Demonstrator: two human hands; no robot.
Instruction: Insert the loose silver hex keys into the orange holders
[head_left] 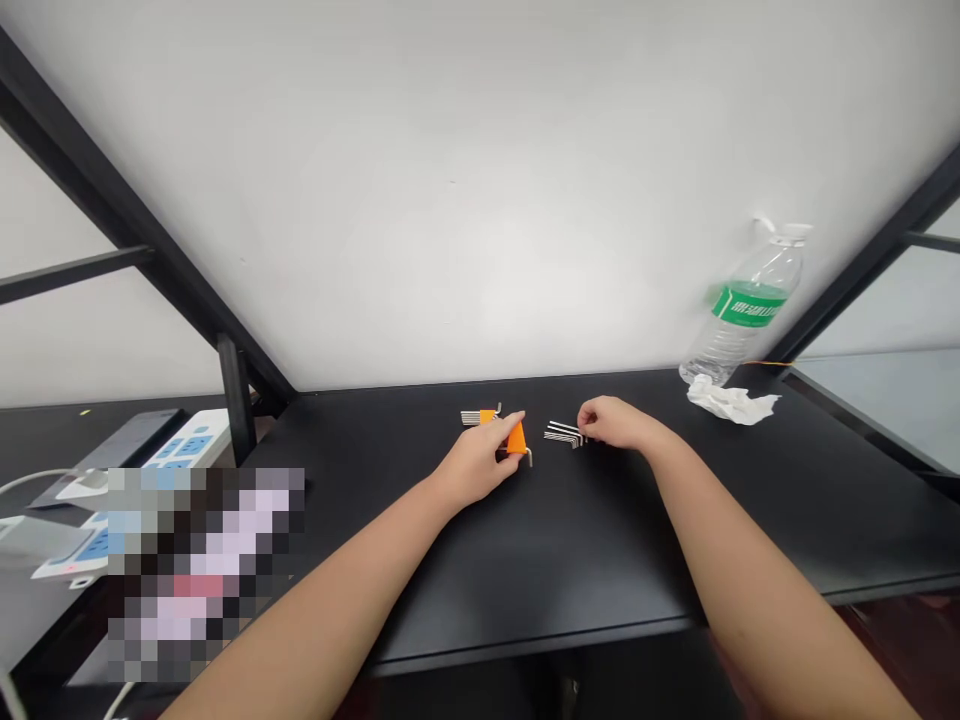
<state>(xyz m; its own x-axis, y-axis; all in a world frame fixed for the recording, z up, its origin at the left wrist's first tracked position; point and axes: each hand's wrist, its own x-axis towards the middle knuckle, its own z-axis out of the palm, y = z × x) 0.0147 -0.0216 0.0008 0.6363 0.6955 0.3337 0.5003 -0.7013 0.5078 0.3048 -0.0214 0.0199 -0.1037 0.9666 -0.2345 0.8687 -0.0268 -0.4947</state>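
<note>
My left hand (476,460) is closed around an orange hex key holder (517,438), with a short bent key end poking out at its right. Just behind that hand, more orange plastic (487,415) shows, with silver key shafts (470,418) pointing left; whether it is a separate holder I cannot tell. Several loose L-shaped hex keys (562,434) lie side by side on the black table (555,560), their bent ends to the right. At those bent ends, my right hand (609,420) has thumb and forefinger pinched on a hex key, partly hidden by the fingers.
A clear plastic bottle with a green label (750,305) leans against the white wall (487,200). Crumpled white tissue (731,402) lies before it. At left are a white-and-blue power strip (191,440), cables and a pixelated patch. Black metal bars (127,220) flank the table.
</note>
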